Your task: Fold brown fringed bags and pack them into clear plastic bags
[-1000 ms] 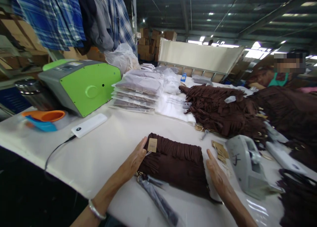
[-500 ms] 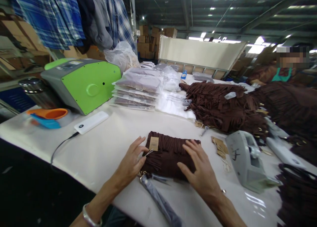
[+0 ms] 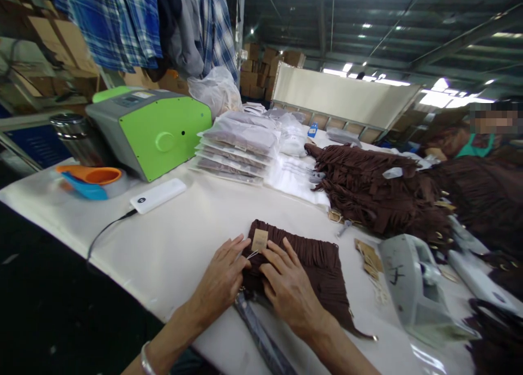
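Observation:
A dark brown fringed bag (image 3: pixel 322 260) lies flat on the white table. Near its upper left corner is a tan tag (image 3: pixel 260 240) with a white string. My left hand (image 3: pixel 223 271) is at the bag's left edge by the string, its fingers bent close together; what is between them is too small to tell. Spread over the front, my right hand (image 3: pixel 288 282) rests with its fingertips beside the tag. A strap wrapped in grey plastic (image 3: pixel 261 337) runs from the bag's lower left toward the table's front edge.
At the left stand a green machine (image 3: pixel 163 138), a steel flask (image 3: pixel 75 138), an orange tape holder (image 3: pixel 98 176) and a white power bank (image 3: pixel 158 195). Behind are packed bags (image 3: pixel 237 146) and brown fringed bags (image 3: pixel 376 184). A grey device (image 3: pixel 417 282) sits right; a person (image 3: pixel 478 138) is beyond.
My right hand has moved left across the bag to the tag, uncovering the bag's right side. My left hand has come closer to the string. The camera view has shifted slightly.

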`<state>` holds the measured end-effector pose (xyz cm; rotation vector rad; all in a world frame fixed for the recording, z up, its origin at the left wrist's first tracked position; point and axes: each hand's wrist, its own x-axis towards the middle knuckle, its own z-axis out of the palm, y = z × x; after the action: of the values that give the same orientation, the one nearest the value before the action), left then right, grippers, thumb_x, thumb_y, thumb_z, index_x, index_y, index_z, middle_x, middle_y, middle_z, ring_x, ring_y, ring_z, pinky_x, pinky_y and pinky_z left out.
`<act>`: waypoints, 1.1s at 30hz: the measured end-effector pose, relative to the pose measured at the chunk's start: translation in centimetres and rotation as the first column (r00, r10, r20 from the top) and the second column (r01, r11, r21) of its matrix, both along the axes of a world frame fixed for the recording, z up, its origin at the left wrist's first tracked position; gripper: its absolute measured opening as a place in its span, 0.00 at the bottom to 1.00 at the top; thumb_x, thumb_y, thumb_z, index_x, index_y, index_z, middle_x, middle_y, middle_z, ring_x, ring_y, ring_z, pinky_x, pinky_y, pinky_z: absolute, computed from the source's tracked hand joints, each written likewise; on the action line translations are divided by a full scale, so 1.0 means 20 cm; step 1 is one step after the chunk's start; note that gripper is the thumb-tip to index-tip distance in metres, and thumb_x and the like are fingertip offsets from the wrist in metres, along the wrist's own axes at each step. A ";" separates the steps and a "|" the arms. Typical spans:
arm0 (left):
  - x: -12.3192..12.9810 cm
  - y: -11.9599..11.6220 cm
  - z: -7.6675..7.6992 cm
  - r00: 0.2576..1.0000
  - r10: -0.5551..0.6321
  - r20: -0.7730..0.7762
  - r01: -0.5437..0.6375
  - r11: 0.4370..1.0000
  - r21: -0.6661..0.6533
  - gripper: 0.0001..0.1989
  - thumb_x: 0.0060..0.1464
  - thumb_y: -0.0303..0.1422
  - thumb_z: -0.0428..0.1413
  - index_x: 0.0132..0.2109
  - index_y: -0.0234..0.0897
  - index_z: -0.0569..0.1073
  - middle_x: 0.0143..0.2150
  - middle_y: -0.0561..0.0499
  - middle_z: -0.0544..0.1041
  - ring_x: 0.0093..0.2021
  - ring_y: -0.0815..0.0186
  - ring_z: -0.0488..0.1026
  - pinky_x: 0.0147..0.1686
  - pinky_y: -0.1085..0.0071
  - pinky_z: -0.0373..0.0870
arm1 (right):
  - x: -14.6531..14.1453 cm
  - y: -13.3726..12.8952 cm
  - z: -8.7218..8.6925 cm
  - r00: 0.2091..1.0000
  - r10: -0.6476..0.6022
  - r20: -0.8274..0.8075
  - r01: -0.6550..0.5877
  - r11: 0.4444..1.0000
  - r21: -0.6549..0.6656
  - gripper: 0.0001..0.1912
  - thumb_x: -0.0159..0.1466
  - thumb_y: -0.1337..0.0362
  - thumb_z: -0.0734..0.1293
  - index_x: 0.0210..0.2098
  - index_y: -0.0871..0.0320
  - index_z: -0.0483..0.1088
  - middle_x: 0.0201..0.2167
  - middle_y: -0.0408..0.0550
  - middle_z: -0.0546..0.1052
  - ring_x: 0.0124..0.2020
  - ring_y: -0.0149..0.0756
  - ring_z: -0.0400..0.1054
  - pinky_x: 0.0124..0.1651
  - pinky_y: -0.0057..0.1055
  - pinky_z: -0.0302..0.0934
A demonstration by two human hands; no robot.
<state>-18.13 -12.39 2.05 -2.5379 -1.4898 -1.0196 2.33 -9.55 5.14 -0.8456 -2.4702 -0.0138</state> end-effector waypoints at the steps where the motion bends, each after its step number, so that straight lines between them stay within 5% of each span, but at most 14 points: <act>1: 0.00 0.00 0.00 1.000 -0.001 0.006 0.001 1.000 0.009 0.20 0.49 0.15 0.45 0.43 0.37 0.71 0.63 0.44 0.66 0.68 0.58 0.53 0.64 0.49 0.60 | 0.00 0.00 0.00 1.000 0.011 0.014 -0.012 1.000 0.026 0.08 0.63 0.73 0.64 0.40 0.56 0.71 0.56 0.47 0.72 0.64 0.41 0.57 0.71 0.51 0.41; 7: 0.00 0.00 0.00 0.998 -0.040 0.039 0.039 0.999 0.024 0.20 0.51 0.15 0.44 0.43 0.39 0.72 0.62 0.46 0.68 0.68 0.59 0.55 0.64 0.51 0.60 | 0.03 -0.02 0.00 0.999 -0.021 -0.035 0.022 0.999 0.045 0.09 0.65 0.73 0.62 0.37 0.55 0.72 0.54 0.46 0.74 0.63 0.40 0.58 0.70 0.50 0.45; 11: -0.01 -0.03 0.04 0.998 -0.057 -0.017 0.057 0.998 0.019 0.20 0.55 0.17 0.45 0.48 0.40 0.73 0.64 0.46 0.66 0.68 0.60 0.53 0.65 0.52 0.58 | 0.26 -0.05 0.07 0.973 -0.189 -0.131 0.186 0.982 -0.035 0.14 0.67 0.69 0.60 0.51 0.52 0.70 0.58 0.47 0.70 0.64 0.42 0.57 0.69 0.52 0.46; 15: 0.02 -0.02 0.04 0.981 -0.035 -0.193 0.040 0.999 0.022 0.22 0.65 0.32 0.47 0.64 0.37 0.61 0.68 0.44 0.59 0.70 0.57 0.49 0.67 0.52 0.50 | 0.60 -0.07 0.08 0.804 -0.540 -0.251 0.501 0.841 -0.204 0.25 0.70 0.58 0.55 0.66 0.53 0.55 0.68 0.52 0.57 0.68 0.48 0.49 0.68 0.57 0.43; 17: 0.06 -0.01 0.02 0.955 -0.038 -0.293 0.050 0.998 0.035 0.34 0.64 0.48 0.48 0.69 0.35 0.52 0.69 0.42 0.57 0.70 0.55 0.49 0.68 0.50 0.42 | 0.71 -0.07 0.03 0.740 -0.630 -0.237 0.579 0.775 -0.252 0.29 0.71 0.55 0.51 0.69 0.56 0.47 0.70 0.53 0.50 0.70 0.50 0.44 0.68 0.59 0.41; 20: 0.13 0.01 -0.04 0.932 -0.035 -0.360 0.063 0.996 0.066 0.47 0.57 0.60 0.46 0.71 0.33 0.44 0.69 0.41 0.57 0.69 0.54 0.52 0.68 0.49 0.36 | 0.74 -0.06 -0.08 0.770 -0.625 -0.130 0.598 0.778 -0.192 0.33 0.72 0.55 0.51 0.71 0.58 0.38 0.72 0.56 0.44 0.71 0.51 0.38 0.68 0.60 0.38; 25: 0.19 0.02 -0.08 0.927 -0.047 -0.373 0.083 0.993 0.081 0.50 0.55 0.62 0.43 0.71 0.33 0.36 0.67 0.39 0.61 0.66 0.53 0.60 0.66 0.51 0.44 | 0.57 -0.04 -0.23 0.858 -0.507 0.081 0.513 0.854 -0.091 0.40 0.69 0.55 0.59 0.71 0.61 0.35 0.70 0.61 0.47 0.71 0.51 0.39 0.67 0.59 0.45; 33: 0.19 0.11 0.00 0.935 0.022 -0.353 0.045 0.982 0.181 0.48 0.56 0.61 0.45 0.71 0.31 0.43 0.67 0.38 0.61 0.67 0.51 0.57 0.67 0.54 0.43 | 0.58 -0.01 -0.18 0.857 -0.513 0.046 0.513 0.844 -0.157 0.39 0.71 0.57 0.57 0.71 0.58 0.29 0.71 0.59 0.44 0.71 0.49 0.38 0.67 0.58 0.48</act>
<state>-14.40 -10.27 2.09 -2.4338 -1.2207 -0.6204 13.89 -9.78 1.60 -1.5609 -2.1909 -0.0015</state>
